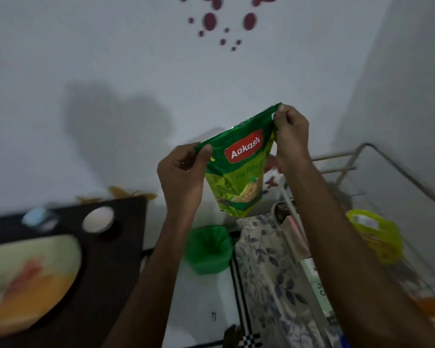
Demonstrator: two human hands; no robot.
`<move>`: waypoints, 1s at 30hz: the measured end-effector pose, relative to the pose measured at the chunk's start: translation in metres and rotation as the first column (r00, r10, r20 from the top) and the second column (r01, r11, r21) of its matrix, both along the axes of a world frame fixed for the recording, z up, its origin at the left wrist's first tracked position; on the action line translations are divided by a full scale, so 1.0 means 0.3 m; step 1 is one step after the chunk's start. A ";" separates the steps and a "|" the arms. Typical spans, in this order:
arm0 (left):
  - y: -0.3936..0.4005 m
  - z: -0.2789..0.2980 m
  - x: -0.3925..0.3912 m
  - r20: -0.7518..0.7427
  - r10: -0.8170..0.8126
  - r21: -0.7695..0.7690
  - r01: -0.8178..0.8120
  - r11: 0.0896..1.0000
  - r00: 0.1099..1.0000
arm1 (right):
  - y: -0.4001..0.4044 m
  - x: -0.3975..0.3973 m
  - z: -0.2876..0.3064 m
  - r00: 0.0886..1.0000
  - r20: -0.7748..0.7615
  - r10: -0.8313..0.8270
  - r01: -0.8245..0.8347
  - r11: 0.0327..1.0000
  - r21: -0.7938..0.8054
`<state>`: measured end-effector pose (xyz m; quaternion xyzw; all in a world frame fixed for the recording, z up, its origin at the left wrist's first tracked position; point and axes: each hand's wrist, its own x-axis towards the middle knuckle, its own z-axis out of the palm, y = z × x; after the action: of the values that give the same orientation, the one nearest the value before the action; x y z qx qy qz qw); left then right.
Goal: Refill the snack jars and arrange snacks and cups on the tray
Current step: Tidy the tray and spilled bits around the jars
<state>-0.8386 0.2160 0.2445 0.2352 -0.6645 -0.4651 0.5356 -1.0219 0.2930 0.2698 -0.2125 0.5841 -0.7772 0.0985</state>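
Up in the air, both hands pinch the top of a green snack packet [239,169]. Left hand [183,172] grips its left corner; right hand [290,131] its right corner.

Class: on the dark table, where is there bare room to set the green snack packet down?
Bare dark table shows between the painted plate and the right edge, below the white-lidded jar. The far-left corner, with the blue-lidded jar, is crowded.
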 end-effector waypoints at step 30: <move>0.041 -0.570 1.615 0.425 0.355 0.219 -0.475 0.852 0.833 | -0.541 1.545 -0.668 0.779 0.234 0.582 -0.626 0.694 0.356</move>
<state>-0.3540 0.2282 0.0734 0.5412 -0.6016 -0.3832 0.4454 -0.5584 0.1308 0.0694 -0.3264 0.6267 -0.5687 0.4212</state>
